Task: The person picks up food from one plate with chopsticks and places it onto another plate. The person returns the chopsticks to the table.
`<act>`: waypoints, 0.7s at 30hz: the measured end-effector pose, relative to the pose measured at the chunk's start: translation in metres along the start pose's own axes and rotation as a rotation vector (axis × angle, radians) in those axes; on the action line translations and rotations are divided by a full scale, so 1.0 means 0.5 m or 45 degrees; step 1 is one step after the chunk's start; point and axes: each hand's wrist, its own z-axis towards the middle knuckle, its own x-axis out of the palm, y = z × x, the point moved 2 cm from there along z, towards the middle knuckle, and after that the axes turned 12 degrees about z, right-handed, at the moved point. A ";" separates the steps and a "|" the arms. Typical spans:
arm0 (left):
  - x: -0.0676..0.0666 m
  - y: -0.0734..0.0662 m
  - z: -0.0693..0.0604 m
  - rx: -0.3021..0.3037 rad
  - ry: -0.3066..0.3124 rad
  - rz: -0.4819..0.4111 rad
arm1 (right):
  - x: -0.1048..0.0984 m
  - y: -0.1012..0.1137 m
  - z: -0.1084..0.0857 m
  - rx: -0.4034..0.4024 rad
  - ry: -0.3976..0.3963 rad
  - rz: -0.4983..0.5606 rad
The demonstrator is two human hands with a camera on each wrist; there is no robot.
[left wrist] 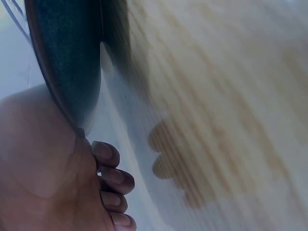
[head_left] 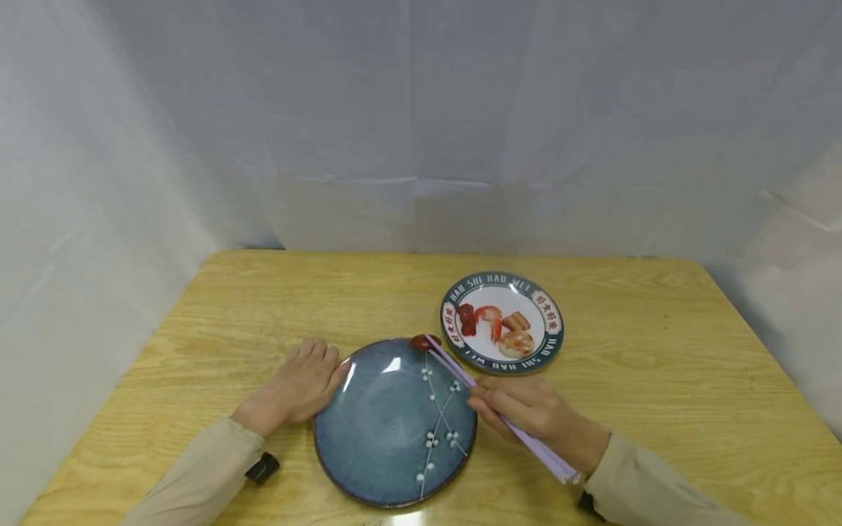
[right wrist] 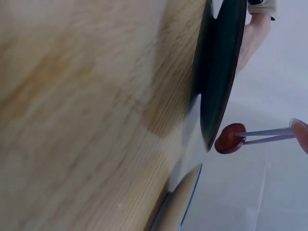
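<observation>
The left hand (head_left: 299,383) rests at the left edge of a large blue plate (head_left: 378,431) with white blossoms; in the left wrist view its thumb side lies against the rim and the fingers (left wrist: 114,178) bend past it. The right hand (head_left: 536,413) holds lilac chopsticks (head_left: 539,449). Their tips pinch a glossy reddish-brown piece of food (head_left: 425,342) at the blue plate's far rim. In the right wrist view this piece (right wrist: 230,138) is beside the rim, held between the tips; a fingertip (right wrist: 301,134) shows on the chopsticks.
Behind and to the right stands a smaller plate (head_left: 470,359) with a dark lettered rim, holding a shrimp (head_left: 490,320), a dark red piece (head_left: 466,320) and other food pieces. The wooden table (head_left: 658,380) meets a pale hanging sheet (head_left: 421,146) at its back edge.
</observation>
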 end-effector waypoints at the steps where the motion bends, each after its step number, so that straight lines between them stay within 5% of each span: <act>1: -0.001 0.000 0.000 0.003 -0.008 0.007 | 0.001 0.001 0.002 -0.006 -0.003 0.003; 21: -0.008 -0.002 0.000 -0.015 -0.016 0.004 | 0.053 0.028 -0.002 0.024 0.152 0.162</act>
